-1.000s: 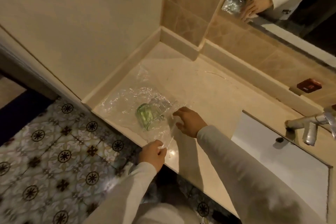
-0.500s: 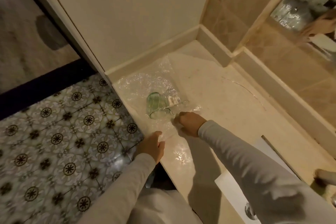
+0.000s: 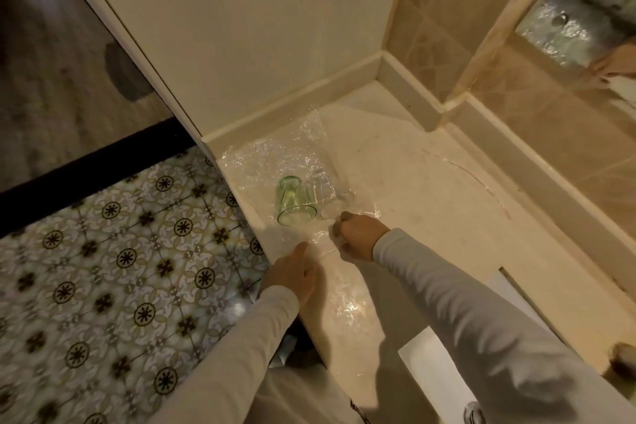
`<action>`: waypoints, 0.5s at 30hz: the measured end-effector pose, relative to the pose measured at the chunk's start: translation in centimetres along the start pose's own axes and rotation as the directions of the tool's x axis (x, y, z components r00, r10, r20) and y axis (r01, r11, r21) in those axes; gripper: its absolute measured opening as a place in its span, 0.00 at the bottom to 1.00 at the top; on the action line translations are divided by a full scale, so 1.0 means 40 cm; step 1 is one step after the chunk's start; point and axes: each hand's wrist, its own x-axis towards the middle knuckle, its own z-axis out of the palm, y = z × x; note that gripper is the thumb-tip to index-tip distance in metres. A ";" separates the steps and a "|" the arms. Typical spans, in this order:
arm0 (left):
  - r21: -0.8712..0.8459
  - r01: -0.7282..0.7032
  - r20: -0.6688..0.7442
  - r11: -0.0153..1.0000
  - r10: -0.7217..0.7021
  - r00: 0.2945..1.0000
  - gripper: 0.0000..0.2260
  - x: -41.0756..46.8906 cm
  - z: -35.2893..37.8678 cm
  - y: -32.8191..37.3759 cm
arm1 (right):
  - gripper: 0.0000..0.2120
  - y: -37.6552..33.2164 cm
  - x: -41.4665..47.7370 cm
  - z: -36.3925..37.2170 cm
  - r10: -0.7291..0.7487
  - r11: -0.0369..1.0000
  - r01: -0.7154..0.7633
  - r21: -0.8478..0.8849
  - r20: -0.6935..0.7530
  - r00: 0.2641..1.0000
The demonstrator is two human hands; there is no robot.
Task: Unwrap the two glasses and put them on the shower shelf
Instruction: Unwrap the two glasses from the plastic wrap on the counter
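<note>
A green glass [image 3: 295,199] was seen lying on its side on the table [image 3: 406,182], its open mouth turned toward the table's front edge, with a sheet of clear bubble wrap [image 3: 275,162] spread flat beneath it and behind it toward the wall. Just beside the green glass, on its right, a second, clear glass [image 3: 327,192] was seen lying on the same wrap; its outline was too faint for its exact pose to be told. The right hand [image 3: 358,234] was held clenched in front of the clear glass, its fingers closed on the near edge of the wrap. The left hand [image 3: 292,274] was placed in front of the green glass at the table's edge, fingers curled and pinched on the same near edge of the wrap. Neither glass was touched by the hands.
</note>
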 end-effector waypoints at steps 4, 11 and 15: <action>0.004 0.009 -0.006 1.000 -0.009 1.000 0.22 0.003 0.001 0.014 | 0.07 -0.002 0.006 -0.008 0.001 1.000 -0.002 0.016 0.040 0.999; 0.044 -0.002 -0.030 0.999 0.004 1.000 0.14 0.007 -0.012 0.041 | 0.21 0.002 0.007 -0.017 -0.016 0.999 0.015 0.033 0.047 0.999; 0.129 -0.042 -0.040 0.991 0.047 0.998 0.13 0.008 -0.009 0.039 | 0.09 0.008 -0.018 -0.008 -0.066 0.997 0.065 0.043 0.020 0.998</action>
